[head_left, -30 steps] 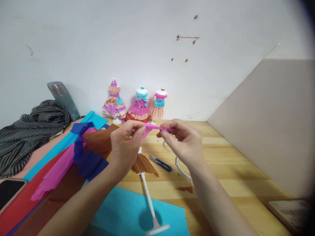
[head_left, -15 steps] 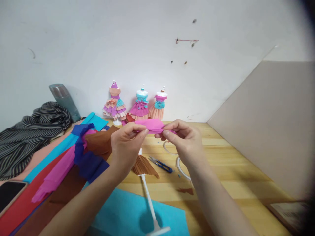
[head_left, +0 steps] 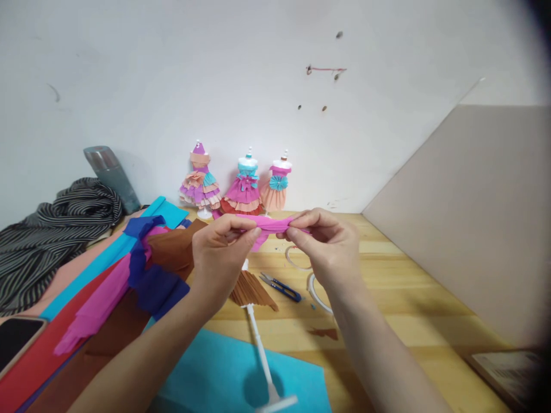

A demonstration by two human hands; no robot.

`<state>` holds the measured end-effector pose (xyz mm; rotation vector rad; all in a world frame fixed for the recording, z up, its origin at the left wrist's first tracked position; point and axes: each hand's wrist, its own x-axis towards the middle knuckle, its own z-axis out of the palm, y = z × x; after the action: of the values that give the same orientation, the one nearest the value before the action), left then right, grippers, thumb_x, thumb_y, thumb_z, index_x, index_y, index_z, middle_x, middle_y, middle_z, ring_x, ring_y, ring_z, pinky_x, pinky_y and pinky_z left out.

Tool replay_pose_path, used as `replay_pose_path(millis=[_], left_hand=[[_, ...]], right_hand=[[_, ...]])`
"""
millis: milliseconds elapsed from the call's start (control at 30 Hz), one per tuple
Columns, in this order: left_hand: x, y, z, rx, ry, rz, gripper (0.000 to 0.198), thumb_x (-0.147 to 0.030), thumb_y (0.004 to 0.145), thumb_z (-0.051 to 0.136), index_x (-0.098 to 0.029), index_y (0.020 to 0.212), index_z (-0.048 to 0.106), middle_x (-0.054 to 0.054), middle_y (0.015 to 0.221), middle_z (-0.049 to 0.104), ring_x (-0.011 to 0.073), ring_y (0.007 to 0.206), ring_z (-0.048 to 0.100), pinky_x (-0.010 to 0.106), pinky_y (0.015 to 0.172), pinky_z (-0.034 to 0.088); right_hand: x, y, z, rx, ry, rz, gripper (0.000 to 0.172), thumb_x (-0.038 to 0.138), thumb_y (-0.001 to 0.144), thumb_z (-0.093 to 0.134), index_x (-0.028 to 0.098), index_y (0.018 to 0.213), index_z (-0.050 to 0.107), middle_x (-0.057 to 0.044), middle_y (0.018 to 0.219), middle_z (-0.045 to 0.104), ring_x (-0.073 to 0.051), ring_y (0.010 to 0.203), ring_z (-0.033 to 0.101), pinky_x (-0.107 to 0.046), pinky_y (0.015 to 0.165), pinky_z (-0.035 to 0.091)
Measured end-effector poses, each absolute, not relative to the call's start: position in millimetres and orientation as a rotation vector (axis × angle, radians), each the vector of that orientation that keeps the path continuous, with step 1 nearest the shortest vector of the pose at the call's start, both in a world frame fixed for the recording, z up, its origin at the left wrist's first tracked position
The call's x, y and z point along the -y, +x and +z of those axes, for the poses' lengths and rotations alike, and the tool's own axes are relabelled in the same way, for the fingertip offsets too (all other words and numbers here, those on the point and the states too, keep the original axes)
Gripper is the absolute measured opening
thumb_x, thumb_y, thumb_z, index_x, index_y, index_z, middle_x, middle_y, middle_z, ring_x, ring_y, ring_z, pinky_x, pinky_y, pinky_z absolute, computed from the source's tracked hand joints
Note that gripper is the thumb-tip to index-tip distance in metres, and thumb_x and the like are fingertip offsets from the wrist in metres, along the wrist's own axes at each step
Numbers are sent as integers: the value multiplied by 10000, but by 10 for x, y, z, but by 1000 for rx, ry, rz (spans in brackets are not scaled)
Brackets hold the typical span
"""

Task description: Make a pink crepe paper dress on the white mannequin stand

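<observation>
Both hands are raised over the wooden table (head_left: 387, 298) and pinch a strip of pink crepe paper (head_left: 269, 225) between them. My left hand (head_left: 219, 255) grips its left end with thumb and fingers closed. My right hand (head_left: 329, 246) pinches its right end. The strip is bunched and a fold hangs down between the hands. Below them lies a small mannequin stand (head_left: 262, 355) wearing a brown pleated paper skirt (head_left: 252, 289), tipped over on a turquoise sheet (head_left: 224, 378).
Three dressed mini mannequins (head_left: 245, 186) stand by the wall. Crepe paper sheets (head_left: 107, 287) pile up at left, with a phone (head_left: 17, 338), striped cloth (head_left: 55, 229) and grey bottle (head_left: 112, 175). Blue snips (head_left: 282, 285) and tape rolls (head_left: 316, 289) lie under my right hand. A board (head_left: 473, 218) leans at right.
The pink strip was spread flatter half a second ago; now it is gathered tighter between the fingers, and both hands have shifted slightly closer together.
</observation>
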<state>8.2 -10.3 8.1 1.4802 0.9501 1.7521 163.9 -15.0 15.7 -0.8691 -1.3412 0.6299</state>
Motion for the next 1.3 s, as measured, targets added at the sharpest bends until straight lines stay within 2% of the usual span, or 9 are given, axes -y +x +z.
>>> replay_pose_path(millis=[200,467,700,933,1033,1133,1300], left_hand=[[89,84,67,-892,1539,1782,112,-104,713,735,-198,772,752,-13,713,735,112,644,661,197,604,537],[43,53,23,-906,1685,1846,183,-106,743,722,-220,875,779,9,807,751,134,737,684,226,673,558],[12,56,-11,-920,1739,1879,196,-100,752,718,-225,892,771,9,854,752,140,781,686,236,698,548],[12,50,-14,-958,1881,1872,146,-102,807,664,-222,808,748,-8,789,731,129,758,649,247,706,516],[10,54,-20,-996,1823,1865,123,-122,790,677,-220,782,750,-16,733,720,124,690,642,235,646,507],[-1,59,-23,-1003,1724,1840,81,-142,754,708,-208,732,751,-20,677,697,115,625,628,219,590,493],[-10,79,-1,-911,1598,1828,80,-115,696,741,-194,698,756,-9,683,694,118,655,633,224,625,500]], right_hand=[[144,1640,120,1383,-865,481,73,132,717,687,201,738,682,3,704,677,-149,651,661,-297,633,544],[140,1678,63,1552,-883,337,172,152,823,630,221,938,738,-39,864,717,-176,766,668,-344,711,546],[134,1688,56,1585,-906,262,140,151,852,619,217,919,722,-33,851,704,-173,776,662,-342,728,539],[148,1680,54,1631,-990,91,120,134,835,601,207,848,695,-28,809,713,-170,740,650,-331,705,528],[136,1671,61,1563,-1028,180,78,156,794,631,193,814,697,-28,766,719,-171,707,655,-327,685,527],[123,1668,99,1473,-1011,441,17,183,740,657,184,723,660,-30,718,707,-165,648,646,-303,609,514],[126,1672,168,1397,-951,689,101,176,669,677,184,598,606,-27,692,692,-136,609,616,-262,555,480]])
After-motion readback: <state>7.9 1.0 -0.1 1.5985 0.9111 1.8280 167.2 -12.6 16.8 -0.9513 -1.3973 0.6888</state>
